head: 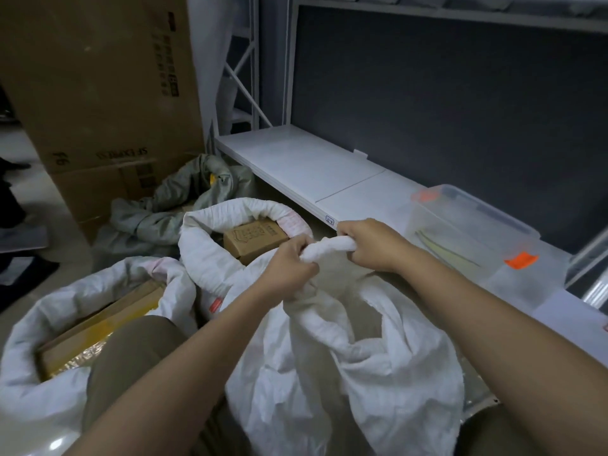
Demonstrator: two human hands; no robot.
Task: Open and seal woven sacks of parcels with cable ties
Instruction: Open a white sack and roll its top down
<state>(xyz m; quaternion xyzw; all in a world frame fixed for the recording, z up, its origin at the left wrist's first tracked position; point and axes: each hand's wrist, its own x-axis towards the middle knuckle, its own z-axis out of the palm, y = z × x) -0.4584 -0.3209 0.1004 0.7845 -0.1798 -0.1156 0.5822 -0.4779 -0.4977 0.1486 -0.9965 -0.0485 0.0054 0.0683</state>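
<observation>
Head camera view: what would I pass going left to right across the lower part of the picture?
Open sack holding a yellow-taped carton → left hand → bunched sack neck gripped by both hands → right hand → clear plastic bin with orange tabs.

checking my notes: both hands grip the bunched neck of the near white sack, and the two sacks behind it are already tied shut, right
Not quite. The head view shows the left hand and right hand gripping the bunched neck of the near white sack, but the two sacks behind it are open: the middle sack and the left sack have rolled-down rims with cardboard boxes showing inside.
</observation>
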